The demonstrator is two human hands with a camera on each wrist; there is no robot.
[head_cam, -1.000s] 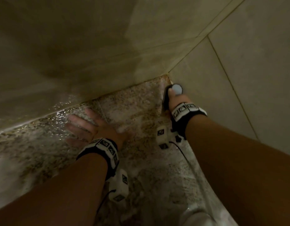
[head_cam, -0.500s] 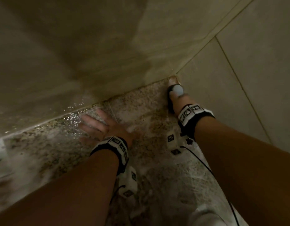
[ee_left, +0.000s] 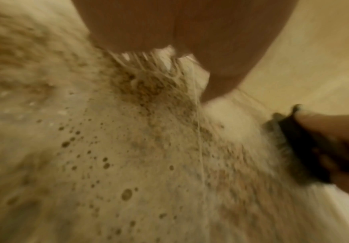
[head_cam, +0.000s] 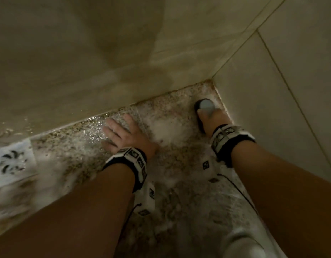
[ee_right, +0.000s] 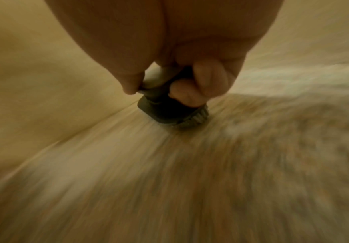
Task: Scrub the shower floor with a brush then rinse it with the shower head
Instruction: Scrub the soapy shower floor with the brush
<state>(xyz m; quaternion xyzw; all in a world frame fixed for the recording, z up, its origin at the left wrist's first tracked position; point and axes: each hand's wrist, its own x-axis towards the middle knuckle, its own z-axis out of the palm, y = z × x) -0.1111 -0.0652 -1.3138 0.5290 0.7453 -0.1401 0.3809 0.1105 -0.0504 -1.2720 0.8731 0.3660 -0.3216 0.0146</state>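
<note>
The speckled granite shower floor (head_cam: pixel 179 164) is wet and covered in white foam. My right hand (head_cam: pixel 215 118) grips a dark scrub brush (head_cam: pixel 203 107) with a pale top, bristles down on the floor in the far right corner where two walls meet. In the right wrist view my fingers (ee_right: pixel 208 82) curl round the brush (ee_right: pixel 165 108). My left hand (head_cam: pixel 122 133) lies flat on the wet floor with fingers spread, near the back wall. In the left wrist view the brush (ee_left: pixel 289 144) shows at the right edge. No shower head is in view.
Beige tiled walls (head_cam: pixel 86 62) close the floor at the back and on the right (head_cam: pixel 281 90). A white square drain cover (head_cam: pixel 12 161) sits in the floor at the far left. A pale trouser knee (head_cam: pixel 241 244) is at the bottom edge.
The view has shifted so the drain cover came into sight at the left. The brush stays in the corner; the left hand stays flat on the floor.
</note>
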